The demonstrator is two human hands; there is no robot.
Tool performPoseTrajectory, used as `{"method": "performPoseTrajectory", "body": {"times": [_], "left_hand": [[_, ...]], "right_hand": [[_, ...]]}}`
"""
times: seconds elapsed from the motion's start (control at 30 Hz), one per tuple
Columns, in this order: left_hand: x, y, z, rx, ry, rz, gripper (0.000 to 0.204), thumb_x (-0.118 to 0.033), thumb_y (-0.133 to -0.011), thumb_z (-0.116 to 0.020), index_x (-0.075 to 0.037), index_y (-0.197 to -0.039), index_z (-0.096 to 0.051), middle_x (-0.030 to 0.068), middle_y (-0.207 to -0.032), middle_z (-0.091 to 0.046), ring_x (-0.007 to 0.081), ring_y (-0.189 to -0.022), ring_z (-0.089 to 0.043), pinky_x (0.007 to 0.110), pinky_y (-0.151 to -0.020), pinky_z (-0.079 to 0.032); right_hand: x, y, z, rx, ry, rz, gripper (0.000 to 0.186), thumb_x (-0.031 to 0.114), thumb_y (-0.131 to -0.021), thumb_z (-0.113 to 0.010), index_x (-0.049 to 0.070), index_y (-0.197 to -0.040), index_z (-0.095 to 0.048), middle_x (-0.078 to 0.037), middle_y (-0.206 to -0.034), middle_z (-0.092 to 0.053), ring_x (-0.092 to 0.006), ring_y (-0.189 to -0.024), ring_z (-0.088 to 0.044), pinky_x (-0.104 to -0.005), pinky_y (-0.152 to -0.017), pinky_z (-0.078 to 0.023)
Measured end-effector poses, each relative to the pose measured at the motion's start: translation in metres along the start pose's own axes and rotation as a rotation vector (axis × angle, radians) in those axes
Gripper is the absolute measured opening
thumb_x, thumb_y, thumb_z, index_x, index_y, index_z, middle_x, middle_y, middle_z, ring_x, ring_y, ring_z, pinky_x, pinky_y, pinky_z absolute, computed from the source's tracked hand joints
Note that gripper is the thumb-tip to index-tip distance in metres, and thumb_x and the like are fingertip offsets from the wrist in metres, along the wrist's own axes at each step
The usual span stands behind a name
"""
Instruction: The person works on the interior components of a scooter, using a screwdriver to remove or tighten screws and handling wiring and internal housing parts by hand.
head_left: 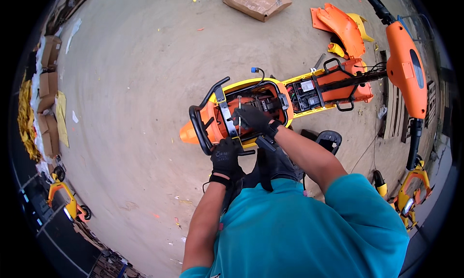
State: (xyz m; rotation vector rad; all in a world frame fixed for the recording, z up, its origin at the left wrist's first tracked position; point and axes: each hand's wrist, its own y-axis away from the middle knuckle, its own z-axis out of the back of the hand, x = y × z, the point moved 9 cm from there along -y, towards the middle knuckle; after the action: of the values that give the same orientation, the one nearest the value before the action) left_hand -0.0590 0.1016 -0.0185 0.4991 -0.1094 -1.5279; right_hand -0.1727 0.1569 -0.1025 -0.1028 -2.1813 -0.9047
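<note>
An orange and yellow electric scooter [284, 93] stands in front of me, its seat area uncovered. My right hand [251, 118], in a black glove, is closed around a thin silver rod-like tool [239, 104] over the open compartment. A flat silver crossbar [225, 113] spans the frame just left of the tool. At the near end of this bar, my gloved left hand [226, 157] is closed on the black grab rail [197, 123]; its fingertips are partly hidden. A cable with a blue connector [254, 70] sticks up at the compartment's far side.
The scooter's handlebar [407, 70] rises at the right. Orange and yellow body panels [340, 29] and a flattened cardboard box [257, 1] lie beyond it. A black seat-like part [329, 141] is beside my right arm. Cartons [48, 92] line the left, wooden pallets [394, 111] the right.
</note>
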Motion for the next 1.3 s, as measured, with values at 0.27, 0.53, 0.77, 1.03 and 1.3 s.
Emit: {"method": "performPoseTrajectory", "body": {"times": [0.27, 0.53, 0.77, 1.03, 1.3], "left_hand": [[0.008, 0.0, 0.024, 0.106, 0.393, 0.214, 0.055, -0.017, -0.074, -0.07, -0.009, -0.126, -0.054, 0.0199, -0.109, -0.055, 0.0379, -0.098, -0.06, 0.044, -0.079, -0.052], [0.001, 0.002, 0.024, 0.044, 0.41, -0.117, 0.043, 0.006, -0.081, -0.052, -0.005, -0.122, -0.054, 0.0215, -0.105, -0.057, 0.0397, -0.098, -0.058, 0.045, -0.083, -0.049], [0.004, -0.005, 0.005, 0.086, 0.363, -0.318, 0.029, -0.005, -0.08, -0.066, -0.008, -0.109, -0.064, 0.0191, -0.105, -0.059, 0.0375, -0.099, -0.06, 0.043, -0.082, -0.05], [0.007, -0.049, -0.015, 0.374, 0.251, -0.36, 0.021, 0.0, -0.079, -0.057, -0.007, -0.091, -0.073, 0.0153, -0.091, -0.069, 0.0307, -0.091, -0.067, 0.038, -0.08, -0.052], [0.013, -0.061, -0.027, 0.42, 0.346, -0.325, 0.017, 0.0, -0.081, -0.06, -0.005, -0.09, -0.073, 0.0132, -0.088, -0.071, 0.0252, -0.085, -0.069, 0.035, -0.077, -0.054]], "right_hand": [[-0.005, 0.075, 0.037, -0.264, -0.136, 0.133, 0.031, 0.028, -0.1, -0.046, 0.004, -0.104, -0.065, -0.005, -0.089, -0.066, -0.0087, -0.071, -0.062, -0.0241, -0.066, -0.052], [-0.004, 0.14, 0.022, -0.395, -0.042, 0.254, 0.029, 0.027, -0.098, -0.052, 0.005, -0.11, -0.066, 0.001, -0.072, -0.054, -0.0074, -0.063, -0.055, -0.0246, -0.061, -0.051], [-0.045, 0.177, -0.042, -0.531, -0.334, 0.425, 0.03, 0.019, -0.097, -0.053, 0.0, -0.12, -0.059, -0.006, -0.095, -0.066, -0.0093, -0.081, -0.064, -0.0248, -0.073, -0.053], [-0.093, 0.192, -0.116, -0.492, -0.579, 0.634, 0.03, 0.011, -0.094, -0.058, -0.002, -0.122, -0.055, -0.01, -0.105, -0.063, -0.0131, -0.09, -0.061, -0.0262, -0.081, -0.053], [-0.128, 0.169, -0.14, -0.529, -0.577, 0.507, 0.039, 0.01, -0.096, -0.052, 0.005, -0.134, -0.043, -0.006, -0.09, -0.063, -0.0052, -0.068, -0.054, -0.0202, -0.059, -0.045]]}}
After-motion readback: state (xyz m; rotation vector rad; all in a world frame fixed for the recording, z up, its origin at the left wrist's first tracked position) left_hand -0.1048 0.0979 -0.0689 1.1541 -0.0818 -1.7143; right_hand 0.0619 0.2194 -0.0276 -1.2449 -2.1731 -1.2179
